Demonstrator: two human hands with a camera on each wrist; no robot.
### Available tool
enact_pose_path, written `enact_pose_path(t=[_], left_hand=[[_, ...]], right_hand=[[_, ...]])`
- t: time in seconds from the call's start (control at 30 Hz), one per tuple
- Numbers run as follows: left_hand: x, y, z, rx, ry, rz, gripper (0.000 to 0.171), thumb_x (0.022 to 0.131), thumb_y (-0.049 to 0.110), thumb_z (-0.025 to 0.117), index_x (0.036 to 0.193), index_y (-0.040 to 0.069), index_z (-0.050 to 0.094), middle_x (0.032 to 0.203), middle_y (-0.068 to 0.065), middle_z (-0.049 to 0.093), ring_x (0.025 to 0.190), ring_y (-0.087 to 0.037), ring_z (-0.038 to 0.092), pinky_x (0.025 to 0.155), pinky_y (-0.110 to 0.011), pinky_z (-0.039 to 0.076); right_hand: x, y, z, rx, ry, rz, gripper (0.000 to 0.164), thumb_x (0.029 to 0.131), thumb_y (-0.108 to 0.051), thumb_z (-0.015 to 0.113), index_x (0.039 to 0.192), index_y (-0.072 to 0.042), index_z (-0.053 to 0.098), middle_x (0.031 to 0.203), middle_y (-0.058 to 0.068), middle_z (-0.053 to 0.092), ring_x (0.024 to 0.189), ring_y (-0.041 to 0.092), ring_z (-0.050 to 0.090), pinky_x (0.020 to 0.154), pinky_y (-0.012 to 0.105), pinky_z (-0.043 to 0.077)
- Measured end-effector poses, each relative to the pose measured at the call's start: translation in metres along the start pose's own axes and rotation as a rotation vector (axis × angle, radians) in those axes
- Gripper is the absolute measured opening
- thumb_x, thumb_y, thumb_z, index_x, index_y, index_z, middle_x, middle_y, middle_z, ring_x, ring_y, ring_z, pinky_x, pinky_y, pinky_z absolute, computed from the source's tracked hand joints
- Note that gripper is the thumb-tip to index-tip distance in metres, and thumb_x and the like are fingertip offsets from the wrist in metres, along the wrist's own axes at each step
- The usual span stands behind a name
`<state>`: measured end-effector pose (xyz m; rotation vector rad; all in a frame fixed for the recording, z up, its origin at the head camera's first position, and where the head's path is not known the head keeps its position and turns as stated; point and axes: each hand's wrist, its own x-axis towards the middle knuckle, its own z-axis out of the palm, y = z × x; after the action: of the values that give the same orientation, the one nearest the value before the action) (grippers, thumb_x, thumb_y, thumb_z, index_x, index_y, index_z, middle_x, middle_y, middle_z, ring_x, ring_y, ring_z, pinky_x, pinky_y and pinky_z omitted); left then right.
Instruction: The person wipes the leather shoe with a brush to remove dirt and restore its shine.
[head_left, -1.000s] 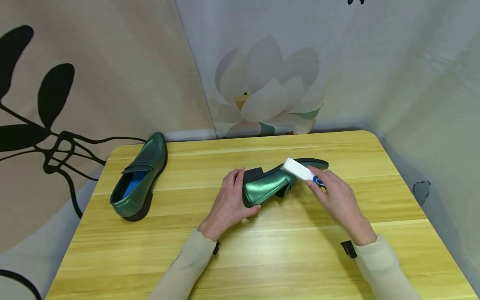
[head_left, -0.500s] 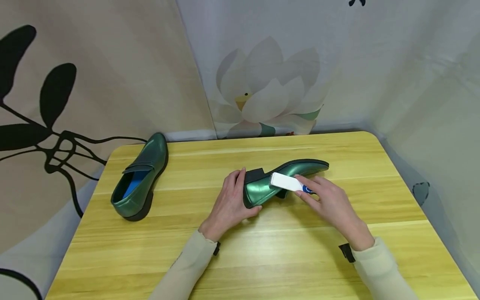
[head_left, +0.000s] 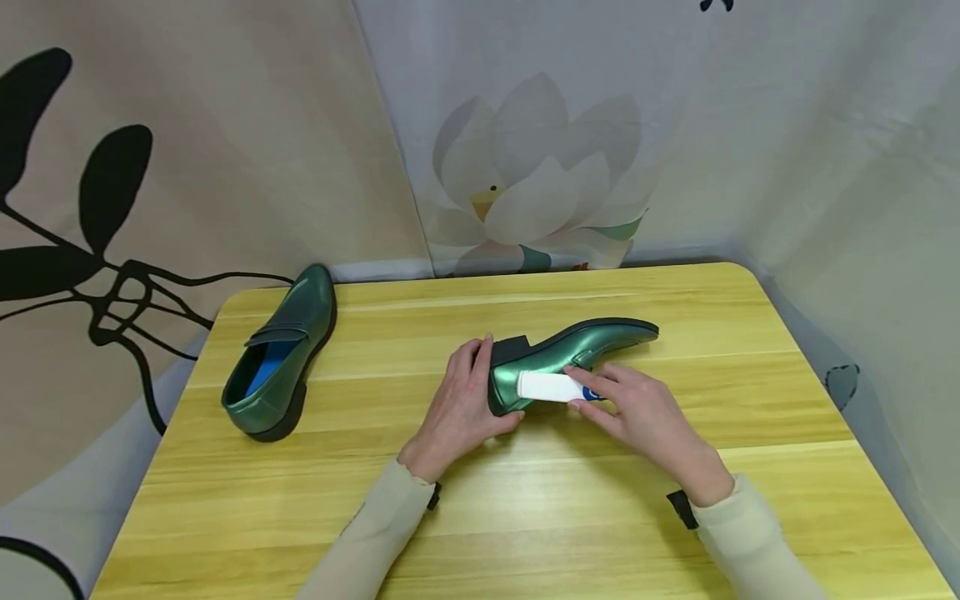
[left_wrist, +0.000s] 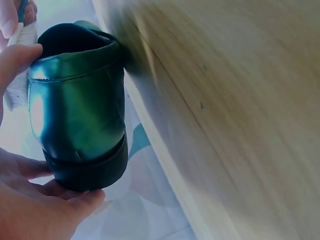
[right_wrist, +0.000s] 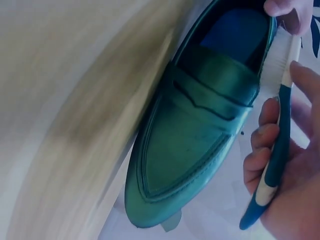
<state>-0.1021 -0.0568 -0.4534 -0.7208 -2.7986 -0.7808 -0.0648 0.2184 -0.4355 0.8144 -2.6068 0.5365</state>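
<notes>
The left hand curls its fingers round a green shoe just lower right of centre in the head view, and the right hand pinches a brush against its side.

Slides the white-headed brush leftward and down the side of the held green shoe with the right hand, closer to the left hand.

Left hand grips, thumb spread, some fingers hard to see; beside it, right hand holds, fingers curled.
</notes>
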Motion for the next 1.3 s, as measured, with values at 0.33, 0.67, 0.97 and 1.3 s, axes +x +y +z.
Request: enact_pose_path(t=[0.33, 0.67, 0.97, 1.3], left_hand=[[0.000, 0.003, -0.001, 0.051, 0.024, 0.042, 0.115, 0.069, 0.044, 0.096, 0.155, -0.005, 0.036, 0.145, -0.025, 0.046, 0.132, -0.039, 0.048, 0.107, -0.044, 0.048], [-0.001, 0.003, 0.001, 0.025, 0.033, 0.055, 0.115, 0.069, 0.043, 0.096, 0.154, -0.005, 0.037, 0.145, -0.025, 0.046, 0.131, -0.038, 0.048, 0.108, -0.045, 0.047], [-0.002, 0.004, 0.001, 0.019, 0.018, 0.045, 0.115, 0.069, 0.043, 0.096, 0.155, -0.005, 0.036, 0.146, -0.025, 0.045, 0.132, -0.039, 0.047, 0.108, -0.046, 0.047], [-0.004, 0.000, 0.002, 0.016, 0.023, 0.045, 0.115, 0.069, 0.042, 0.096, 0.155, -0.005, 0.036, 0.145, -0.025, 0.045, 0.132, -0.039, 0.047, 0.107, -0.046, 0.047]], right_hand=[[0.017, -0.010, 0.003, 0.004, -0.037, 0.004, 0.047, 0.092, -0.035, 0.079, 0.135, -0.016, 0.071, 0.084, -0.001, 0.056, 0.068, 0.011, 0.046, 0.057, 0.026, 0.044], [0.024, -0.006, -0.002, -0.036, 0.004, 0.184, 0.047, 0.091, -0.032, 0.079, 0.132, -0.011, 0.073, 0.076, 0.000, 0.052, 0.056, 0.011, 0.037, 0.047, 0.027, 0.034], [0.018, 0.004, -0.014, -0.051, -0.056, 0.302, 0.045, 0.096, -0.035, 0.075, 0.135, -0.013, 0.071, 0.079, 0.005, 0.057, 0.056, 0.014, 0.040, 0.047, 0.030, 0.035], [0.002, 0.033, -0.030, -0.064, 0.028, 0.471, 0.046, 0.099, -0.035, 0.072, 0.136, -0.009, 0.069, 0.084, 0.013, 0.067, 0.062, 0.021, 0.053, 0.049, 0.034, 0.038]])
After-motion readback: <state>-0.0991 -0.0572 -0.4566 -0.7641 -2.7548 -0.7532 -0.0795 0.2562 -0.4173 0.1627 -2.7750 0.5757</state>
